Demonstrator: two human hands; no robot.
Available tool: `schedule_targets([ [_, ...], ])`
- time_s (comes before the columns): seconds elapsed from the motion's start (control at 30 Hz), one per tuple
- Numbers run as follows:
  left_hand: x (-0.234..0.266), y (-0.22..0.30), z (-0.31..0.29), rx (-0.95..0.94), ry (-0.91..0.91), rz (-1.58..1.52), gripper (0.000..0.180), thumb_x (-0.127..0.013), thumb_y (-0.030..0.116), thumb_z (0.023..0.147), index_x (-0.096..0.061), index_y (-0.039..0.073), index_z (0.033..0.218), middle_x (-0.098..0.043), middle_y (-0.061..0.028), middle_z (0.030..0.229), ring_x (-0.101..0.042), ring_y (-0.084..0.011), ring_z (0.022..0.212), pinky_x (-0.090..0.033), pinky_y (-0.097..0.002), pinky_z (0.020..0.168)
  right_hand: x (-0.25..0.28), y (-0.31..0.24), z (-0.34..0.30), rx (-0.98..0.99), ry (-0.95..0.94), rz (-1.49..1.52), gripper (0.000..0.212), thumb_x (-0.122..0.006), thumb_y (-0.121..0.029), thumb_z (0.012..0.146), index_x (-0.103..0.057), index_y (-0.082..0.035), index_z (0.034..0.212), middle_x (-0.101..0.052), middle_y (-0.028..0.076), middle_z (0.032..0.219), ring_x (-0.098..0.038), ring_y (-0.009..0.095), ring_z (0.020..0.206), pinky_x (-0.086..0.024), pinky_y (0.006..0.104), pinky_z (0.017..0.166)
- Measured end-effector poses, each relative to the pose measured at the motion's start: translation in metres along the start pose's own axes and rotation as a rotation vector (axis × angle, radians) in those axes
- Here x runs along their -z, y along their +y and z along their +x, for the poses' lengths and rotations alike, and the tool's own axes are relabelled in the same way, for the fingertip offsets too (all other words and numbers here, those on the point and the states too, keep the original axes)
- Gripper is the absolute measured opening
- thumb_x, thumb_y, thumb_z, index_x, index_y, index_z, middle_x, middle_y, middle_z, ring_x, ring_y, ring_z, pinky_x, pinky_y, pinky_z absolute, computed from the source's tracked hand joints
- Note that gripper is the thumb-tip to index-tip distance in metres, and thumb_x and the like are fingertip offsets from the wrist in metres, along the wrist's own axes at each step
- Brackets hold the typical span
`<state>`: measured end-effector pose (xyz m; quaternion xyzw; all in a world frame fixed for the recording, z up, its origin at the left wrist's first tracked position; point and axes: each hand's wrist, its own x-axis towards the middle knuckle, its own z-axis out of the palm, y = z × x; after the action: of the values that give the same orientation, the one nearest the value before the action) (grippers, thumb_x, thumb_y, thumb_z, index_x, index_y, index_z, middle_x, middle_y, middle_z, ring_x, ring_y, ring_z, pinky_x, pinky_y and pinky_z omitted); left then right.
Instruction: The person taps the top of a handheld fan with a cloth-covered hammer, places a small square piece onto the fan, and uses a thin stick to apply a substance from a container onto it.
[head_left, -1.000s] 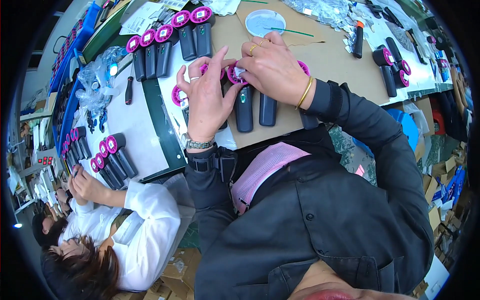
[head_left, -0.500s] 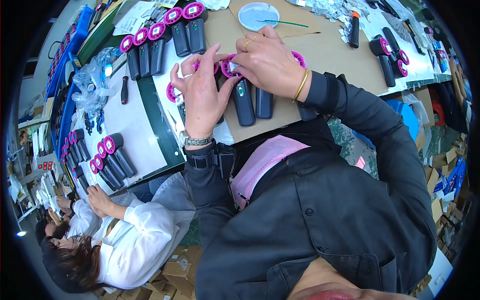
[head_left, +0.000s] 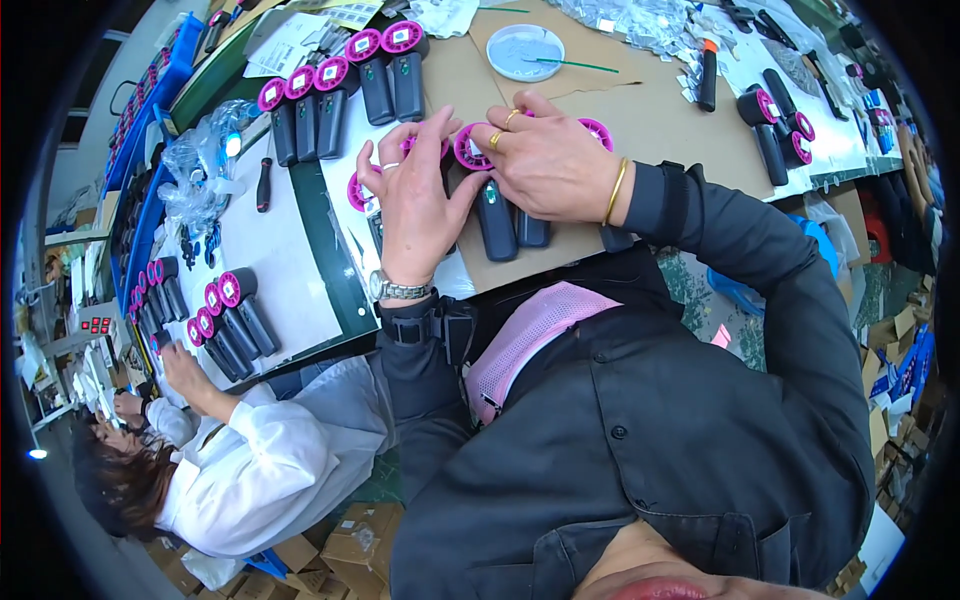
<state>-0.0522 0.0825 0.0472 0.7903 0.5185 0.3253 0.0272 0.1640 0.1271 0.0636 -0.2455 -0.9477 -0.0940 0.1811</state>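
In front of me lies what looks like a hair dryer, with a magenta round end point(head_left: 470, 150) and a dark grey handle point(head_left: 497, 228). My right hand point(head_left: 555, 165) bends over it, thumb and fingers pinched at the edge of the magenta end. What sits in that pinch is hidden. Fingers apart, my left hand point(head_left: 420, 215) has its thumb by the top of the same handle. Another grey handle point(head_left: 533, 230) lies to the right, partly under my right hand, next to a magenta ring point(head_left: 598, 133). Left of my left hand, a magenta end point(head_left: 357, 192) shows partly.
Several matching dryers point(head_left: 330, 75) stand in a row at the back left. A round white dish point(head_left: 525, 52) holds a green stick point(head_left: 580, 65). An orange-tipped black tool point(head_left: 708, 75) and more dryers point(head_left: 765, 110) lie right. At left, a co-worker point(head_left: 270, 450) sits by a screwdriver point(head_left: 263, 185).
The whole view has shifted slightly, so the table sits a little lower and further right. My right hand stays over the magenta end. The co-worker's hand has moved up toward the dryers at left.
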Motion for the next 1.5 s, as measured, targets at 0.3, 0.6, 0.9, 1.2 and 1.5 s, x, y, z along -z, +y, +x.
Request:
schedule_targets([
  [0.3,0.041,-0.025,-0.017,0.111,0.082,0.039,0.076,-0.078,0.015,0.082,-0.058,0.012,0.155,-0.070,-0.0040,0.140,-0.051,-0.0273,0.138,-0.015,-0.0549,0.126,0.012,-0.018,0.045,-0.131,0.088,0.135,0.027,-0.080,-0.022,0.088,-0.073,-0.009,0.111,-0.066,0.008,0.109,-0.063,0.028,0.113,-0.042,0.0459,0.103],
  [0.6,0.040,-0.038,-0.017,0.105,0.072,0.082,0.077,-0.080,0.015,0.083,-0.055,0.013,0.156,-0.075,0.0003,0.132,-0.052,-0.0277,0.138,-0.013,-0.0584,0.125,-0.018,-0.026,0.079,-0.141,0.127,0.094,0.031,-0.084,-0.025,0.086,-0.074,-0.010,0.112,-0.066,0.007,0.105,-0.064,0.028,0.109,-0.042,0.0467,0.103],
  [0.9,0.029,-0.040,-0.015,0.097,0.047,0.086,0.078,-0.085,0.013,0.086,-0.053,0.013,0.157,-0.079,0.0030,0.123,-0.053,-0.0277,0.136,-0.013,-0.0614,0.124,-0.027,-0.016,0.078,-0.136,0.078,0.041,0.014,-0.079,-0.022,0.088,-0.081,-0.010,0.095,-0.069,0.006,0.102,-0.065,0.026,0.107,-0.042,0.0455,0.102],
  [1.2,0.026,-0.043,-0.011,0.111,0.053,0.101,0.077,-0.086,0.015,0.088,-0.052,0.013,0.157,-0.079,0.0028,0.123,-0.054,-0.0280,0.134,-0.015,-0.0617,0.123,-0.032,-0.010,0.084,-0.152,0.005,0.088,0.011,-0.079,-0.019,0.086,-0.082,-0.009,0.090,-0.072,0.006,0.101,-0.066,0.026,0.107,-0.042,0.0450,0.102],
  [1.5,0.034,-0.039,-0.012,0.131,0.023,0.161,0.079,-0.088,0.019,0.085,-0.053,0.012,0.156,-0.077,-0.0008,0.129,-0.053,-0.0283,0.134,-0.016,-0.0582,0.124,-0.013,-0.014,0.082,0.007,-0.084,0.096,0.015,-0.077,-0.019,0.089,-0.082,-0.005,0.087,-0.072,0.009,0.099,-0.066,0.028,0.109,-0.042,0.0463,0.105],
])
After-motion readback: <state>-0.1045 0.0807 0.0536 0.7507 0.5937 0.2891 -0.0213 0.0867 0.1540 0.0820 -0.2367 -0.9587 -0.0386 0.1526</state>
